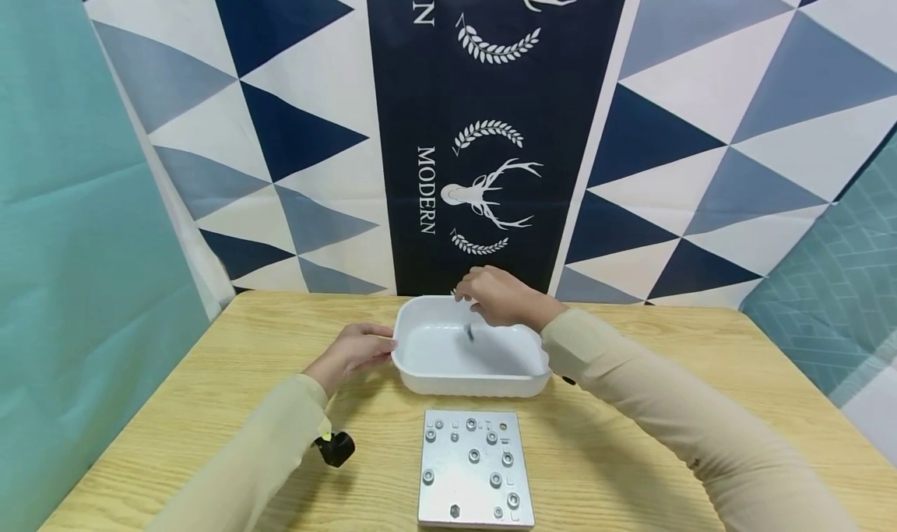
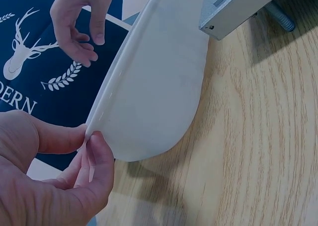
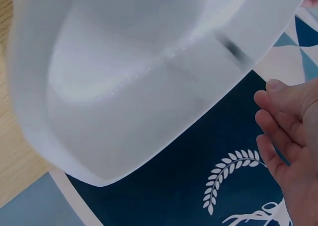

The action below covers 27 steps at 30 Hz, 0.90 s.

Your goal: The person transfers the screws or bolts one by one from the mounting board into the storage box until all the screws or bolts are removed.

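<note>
A white rectangular dish [image 1: 469, 386] stands at the back of the table. My left hand [image 1: 357, 351] pinches its left rim between thumb and fingers, as the left wrist view shows closely. Over the far rim, my right hand [image 1: 496, 294] hovers with loosely bent fingers and nothing between them. A small dark, elongated piece [image 3: 232, 49], blurred by motion, appears inside the dish below that hand; its kind is too blurred to make out. Nearer to me lies a silver metal plate [image 1: 471, 491] fitted with several socket-head bolts.
The wooden table [image 1: 301, 314] meets a patterned cloth [image 1: 315, 135] just behind the dish. A teal sheet [image 1: 77, 244] hangs along the left side. A black device [image 1: 335, 448] sits at my left wrist. A threaded bolt end [image 2: 280, 16] juts from under the metal plate.
</note>
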{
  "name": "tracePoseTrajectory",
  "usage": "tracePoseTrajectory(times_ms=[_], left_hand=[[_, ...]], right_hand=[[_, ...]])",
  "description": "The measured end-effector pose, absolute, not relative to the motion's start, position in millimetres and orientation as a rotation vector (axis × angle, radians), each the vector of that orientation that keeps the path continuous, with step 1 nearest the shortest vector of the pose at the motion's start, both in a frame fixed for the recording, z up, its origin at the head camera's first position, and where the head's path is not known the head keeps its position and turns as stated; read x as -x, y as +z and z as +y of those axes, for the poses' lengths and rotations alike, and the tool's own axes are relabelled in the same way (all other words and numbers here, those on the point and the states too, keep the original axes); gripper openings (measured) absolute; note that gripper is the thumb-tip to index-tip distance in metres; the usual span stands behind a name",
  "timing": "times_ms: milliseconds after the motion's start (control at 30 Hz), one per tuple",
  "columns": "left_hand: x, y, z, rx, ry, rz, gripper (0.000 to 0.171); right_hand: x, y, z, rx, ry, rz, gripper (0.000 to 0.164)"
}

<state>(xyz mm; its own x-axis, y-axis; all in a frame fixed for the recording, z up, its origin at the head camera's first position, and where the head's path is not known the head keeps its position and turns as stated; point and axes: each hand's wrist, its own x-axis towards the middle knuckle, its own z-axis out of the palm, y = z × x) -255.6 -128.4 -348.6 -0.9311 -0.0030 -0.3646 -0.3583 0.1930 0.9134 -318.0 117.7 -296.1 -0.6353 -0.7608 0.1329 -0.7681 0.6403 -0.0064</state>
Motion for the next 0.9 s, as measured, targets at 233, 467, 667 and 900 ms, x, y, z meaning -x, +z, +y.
tracePoseTrajectory(times_ms=[233, 467, 667, 900], left_hand=[[255, -349, -128, 0.328, 1.823, 2.177, 0.033], [255, -350, -129, 0.325, 1.812, 2.186, 0.031], [252, -347, -130, 0.295, 1.818, 2.178, 0.031], [254, -348, -128, 0.339, 1.789, 2.199, 0.031]], right_hand=[[307, -291, 123, -1.254, 0.075, -2.751, 0.032], [284, -292, 130, -1.320, 0.051, -2.680, 0.029], [264, -293, 136, -1.400, 0.023, -2.603, 0.025], [243, -295, 140, -1.450, -0.051, -2.512, 0.027]])
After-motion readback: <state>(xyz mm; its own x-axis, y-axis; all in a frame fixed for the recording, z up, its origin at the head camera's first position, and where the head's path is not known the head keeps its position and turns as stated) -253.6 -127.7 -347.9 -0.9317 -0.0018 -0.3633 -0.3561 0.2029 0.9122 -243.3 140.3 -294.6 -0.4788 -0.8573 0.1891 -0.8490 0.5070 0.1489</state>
